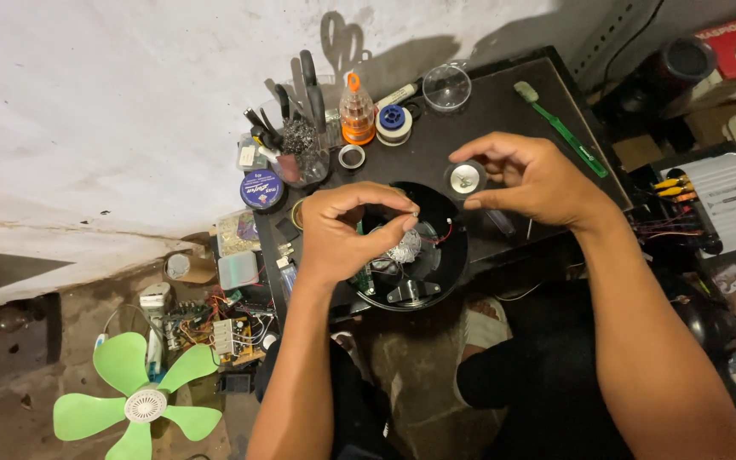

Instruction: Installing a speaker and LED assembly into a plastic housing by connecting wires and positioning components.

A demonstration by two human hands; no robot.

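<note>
**Two hands at an opened round device: keep the small part level and the wires slack**

Two things are in work here. One is a black round housing, open on top, which lies at the near edge of the dark surface, just above the person's knees. Inside it I see a silver crumpled mass, thin red and dark wires and, at its left, a small green board. The other is a small round part with a silver centre, held just above the far right rim of the housing.

The right hand holds this round part; its fingers are closed narrow on the edge of it, thumb below. The left hand is over the left half of the housing, its thumb and first finger pinched together at something very small near the wires; what it is, I cannot tell.

To do this step well, I judge that the round part should stay level and near the housing, so the thin wires do not pull. The pinch of the left hand should be light, because such wires break easily at the solder point.

Farther out on the surface stand an orange bottle, a solder spool, a blue round tin, a clear lid and a green toothbrush. On the floor at the left lies a green fan blade.
</note>
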